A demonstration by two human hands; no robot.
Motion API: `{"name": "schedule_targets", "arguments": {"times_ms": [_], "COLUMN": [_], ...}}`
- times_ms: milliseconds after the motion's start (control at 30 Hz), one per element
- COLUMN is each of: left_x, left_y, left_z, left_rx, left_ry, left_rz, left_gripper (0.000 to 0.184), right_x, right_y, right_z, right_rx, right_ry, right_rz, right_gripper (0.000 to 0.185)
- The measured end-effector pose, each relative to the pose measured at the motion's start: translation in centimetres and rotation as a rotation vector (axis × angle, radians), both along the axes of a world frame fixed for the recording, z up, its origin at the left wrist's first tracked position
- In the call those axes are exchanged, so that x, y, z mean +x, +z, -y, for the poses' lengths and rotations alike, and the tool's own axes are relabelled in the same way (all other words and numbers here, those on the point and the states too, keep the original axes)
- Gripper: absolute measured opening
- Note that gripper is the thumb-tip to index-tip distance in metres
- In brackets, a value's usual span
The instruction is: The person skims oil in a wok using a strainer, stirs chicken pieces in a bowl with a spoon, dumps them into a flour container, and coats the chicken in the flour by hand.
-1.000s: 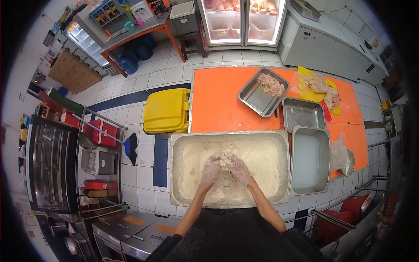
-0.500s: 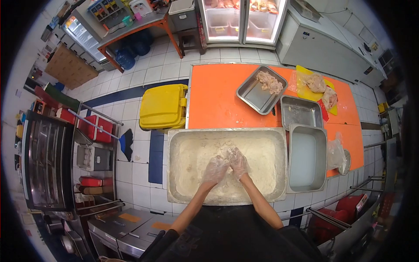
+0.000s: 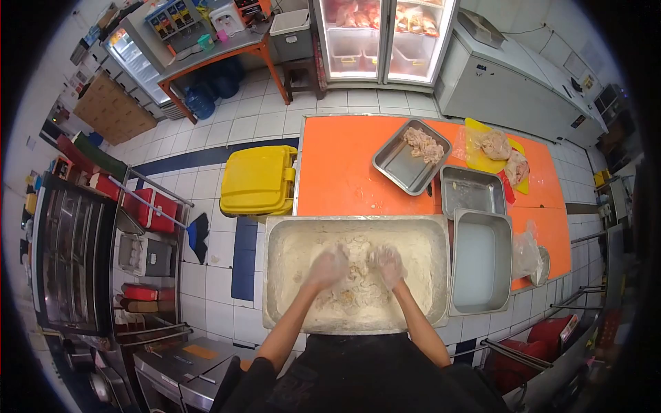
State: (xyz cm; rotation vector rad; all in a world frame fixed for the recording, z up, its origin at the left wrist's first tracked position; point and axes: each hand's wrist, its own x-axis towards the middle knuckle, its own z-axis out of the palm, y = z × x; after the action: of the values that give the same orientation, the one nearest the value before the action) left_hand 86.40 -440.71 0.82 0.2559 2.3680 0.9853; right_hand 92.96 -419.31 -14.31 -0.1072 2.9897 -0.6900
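Observation:
A large metal tub (image 3: 270, 275) of pale flour (image 3: 303, 248) lies in front of me. My left hand (image 3: 328, 268), in a clear plastic glove dusted with flour, is over the left-centre of the flour, fingers stretched and slightly blurred. To its right, my gloved right hand (image 3: 387, 266) has its fingers spread, flour sticking to them. Between and below the hands, lumpy flour-coated pieces (image 3: 354, 272) lie in the flour; they look like chicken, though the coating hides their shape. Neither hand visibly grips anything.
On the orange table (image 3: 337, 162) sit a metal tray (image 3: 399, 168) of raw chicken (image 3: 423, 146), a shallow tray (image 3: 472, 189), and a yellow cutting board (image 3: 482, 162) bearing more meat. A deep pan of cloudy liquid (image 3: 480, 258) adjoins the tub. A yellow bin (image 3: 255, 180) stands behind left.
My hands were close together around floury pieces at the tub's centre. They have separated, left hand leftward and right hand rightward, leaving the pieces in the flour. The view has tilted slightly.

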Motion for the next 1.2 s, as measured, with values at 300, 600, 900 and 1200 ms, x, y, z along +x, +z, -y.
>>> {"name": "schedule_targets", "arguments": {"times_ms": [300, 600, 900, 1200], "left_x": [0.1, 4.4, 4.7, 7.5], "left_y": [-15.0, -7.4, -3.7, -9.1], "left_z": [-2.4, 3.4, 4.0, 1.5], "left_rx": [-0.103, -0.222, 0.163, -0.327], "left_ry": [-0.216, -0.445, -0.267, -0.336], "left_rz": [-0.344, -0.052, -0.248, -0.009], "left_gripper": [0.044, 0.042, 0.042, 0.044], "right_x": [-0.4, 5.2, 5.4, 2.9], "right_y": [-5.5, 3.2, 5.5, 6.0], "right_z": [3.9, 0.6, -0.8, 5.1], "right_rx": [-0.119, -0.256, -0.946, -1.267], "right_ry": [-0.123, 0.158, -0.202, -0.018], "right_rz": [0.067, 0.654, 0.479, 0.549], "right_gripper": [0.049, 0.055, 0.052, 0.062]}}
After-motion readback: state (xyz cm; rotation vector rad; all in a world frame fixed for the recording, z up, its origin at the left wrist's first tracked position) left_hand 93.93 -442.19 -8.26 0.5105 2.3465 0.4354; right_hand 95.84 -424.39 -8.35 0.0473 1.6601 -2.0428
